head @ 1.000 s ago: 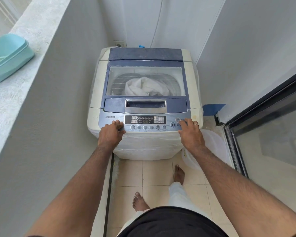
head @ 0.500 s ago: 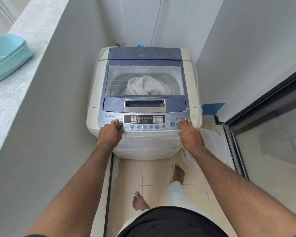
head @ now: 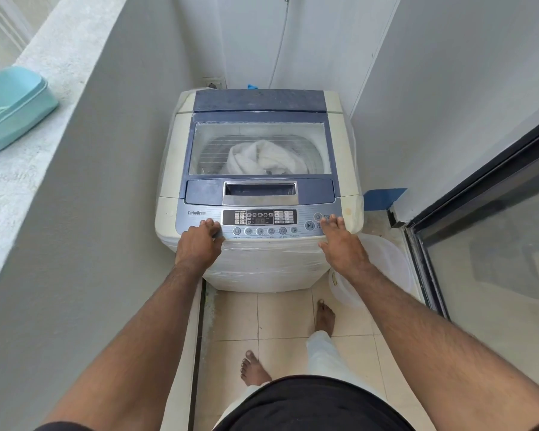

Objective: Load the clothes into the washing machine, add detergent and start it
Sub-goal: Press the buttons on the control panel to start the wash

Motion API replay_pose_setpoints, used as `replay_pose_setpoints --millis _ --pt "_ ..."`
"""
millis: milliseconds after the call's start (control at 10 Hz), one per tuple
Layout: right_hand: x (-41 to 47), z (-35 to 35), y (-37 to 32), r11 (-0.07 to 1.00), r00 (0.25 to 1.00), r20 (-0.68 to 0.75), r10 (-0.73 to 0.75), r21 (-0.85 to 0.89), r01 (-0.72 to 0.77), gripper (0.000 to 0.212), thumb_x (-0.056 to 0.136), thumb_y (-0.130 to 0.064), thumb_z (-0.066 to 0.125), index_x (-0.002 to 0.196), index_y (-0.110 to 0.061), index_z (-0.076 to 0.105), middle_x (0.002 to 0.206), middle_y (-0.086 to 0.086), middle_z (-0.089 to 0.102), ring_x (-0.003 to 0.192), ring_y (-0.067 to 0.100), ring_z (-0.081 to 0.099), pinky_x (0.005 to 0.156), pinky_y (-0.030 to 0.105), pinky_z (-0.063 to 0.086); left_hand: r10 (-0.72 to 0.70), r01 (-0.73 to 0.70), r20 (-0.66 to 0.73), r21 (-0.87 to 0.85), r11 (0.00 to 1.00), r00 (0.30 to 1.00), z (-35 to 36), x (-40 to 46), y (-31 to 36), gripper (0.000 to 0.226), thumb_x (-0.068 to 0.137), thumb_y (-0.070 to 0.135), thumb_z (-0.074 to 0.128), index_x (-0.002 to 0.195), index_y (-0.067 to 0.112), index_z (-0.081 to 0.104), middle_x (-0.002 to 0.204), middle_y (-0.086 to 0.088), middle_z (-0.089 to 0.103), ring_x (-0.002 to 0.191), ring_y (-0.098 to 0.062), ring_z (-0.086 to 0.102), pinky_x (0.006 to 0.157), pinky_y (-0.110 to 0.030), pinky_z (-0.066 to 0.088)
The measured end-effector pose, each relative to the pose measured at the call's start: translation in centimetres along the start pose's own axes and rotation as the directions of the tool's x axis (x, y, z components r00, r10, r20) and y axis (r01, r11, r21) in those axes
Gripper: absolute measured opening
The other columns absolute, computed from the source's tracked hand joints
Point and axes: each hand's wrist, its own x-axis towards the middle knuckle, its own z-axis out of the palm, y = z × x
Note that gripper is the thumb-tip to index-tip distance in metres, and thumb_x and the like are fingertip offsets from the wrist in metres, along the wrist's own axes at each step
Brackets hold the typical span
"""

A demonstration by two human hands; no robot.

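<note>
A top-loading washing machine (head: 175, 157) stands against the back wall with its clear lid (head: 212, 135) down. Through the lid I see white clothes (head: 265, 160) lying in the drum. The control panel (head: 259, 217) runs along the machine's front edge, its display dimly lit. My left hand (head: 199, 244) rests on the panel's left end, fingers curled over the front edge. My right hand (head: 339, 241) lies flat at the right end, fingertips just below the power button and beside the start/pause button (head: 309, 225).
A teal plastic tub (head: 13, 110) sits on the ledge at the left. A white bucket (head: 383, 269) stands on the floor right of the machine. Walls close in on both sides, with a glass sliding door (head: 495, 244) on the right. My bare feet stand on the tiles.
My right hand has slid back a little from the buttons at the panel's right end. The clothes in the drum have shifted. My left hand stays put.
</note>
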Motion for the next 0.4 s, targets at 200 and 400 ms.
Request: replay_pose_setpoints --millis 200,400 --pt "0.5 -1.9 0.3 1.0 0.997 0.079 -0.017 -0.002 0.017 0.057 0.105 -0.027 0.048 0.158 -0.016 0.028 0.167 0.01 0.019 0.154 0.026 0.018 0.12 0.043 0.027 0.011 -0.01 0.019 -0.072 0.997 1.0 -1.0 -0.3 0.9 0.029 0.1 0.041 0.055 0.112 0.017 0.065 0.11 -0.005 0.066 0.101 -0.028 0.063 0.082 -0.039 0.051" --pt "0.5 -3.3 -0.2 0.993 0.992 -0.041 -0.116 0.023 0.117 0.053 0.104 -0.026 0.049 0.153 -0.012 0.034 0.161 0.011 0.033 0.15 0.025 0.028 0.119 0.041 0.029 0.063 -0.069 -0.046 -0.138 0.988 0.997 -2.7 -0.3 2.1 0.051 0.104 0.042 0.045 0.148 0.015 0.043 0.161 -0.006 0.034 0.146 -0.027 0.036 0.111 -0.043 0.039"
